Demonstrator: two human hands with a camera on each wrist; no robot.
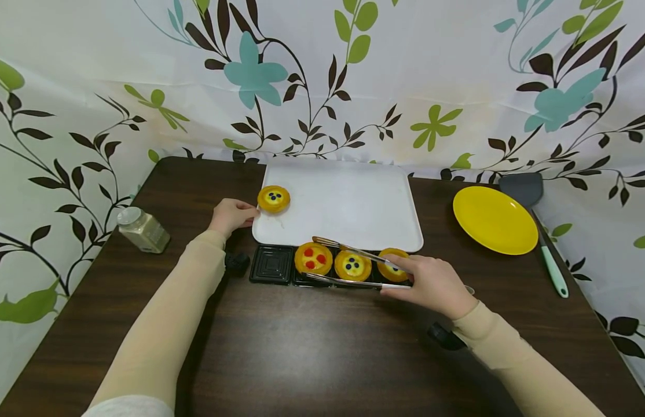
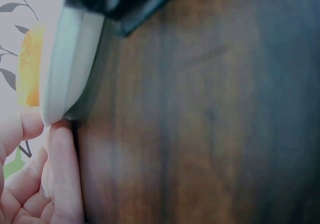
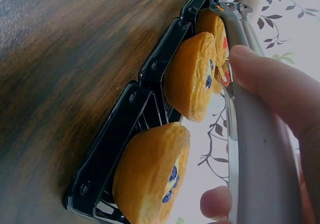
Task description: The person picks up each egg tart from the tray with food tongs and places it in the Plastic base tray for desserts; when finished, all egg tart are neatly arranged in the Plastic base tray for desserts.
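Observation:
My left hand (image 1: 232,216) pinches the left edge of a white tray (image 1: 348,202), thumb above and a finger below the rim in the left wrist view. Close to that hand, a blueberry tart (image 1: 274,199) sits on the tray. My right hand (image 1: 432,285) grips metal tongs (image 1: 361,253) whose arms are spread, pointing left over a black sectioned container (image 1: 271,264). In it are a red-topped tart (image 1: 313,259), a blueberry tart (image 1: 352,266) and another blueberry tart (image 3: 152,176) partly covered by the tongs in the head view. The tong tips are around the red-topped tart.
A glass shaker jar (image 1: 143,230) with a pale lid stands at the left. At the right lie a yellow plate (image 1: 494,220) and a grey spatula with a mint handle (image 1: 554,272), partly under the plate. A patterned curtain (image 1: 312,75) hangs behind the dark wooden table (image 1: 281,359).

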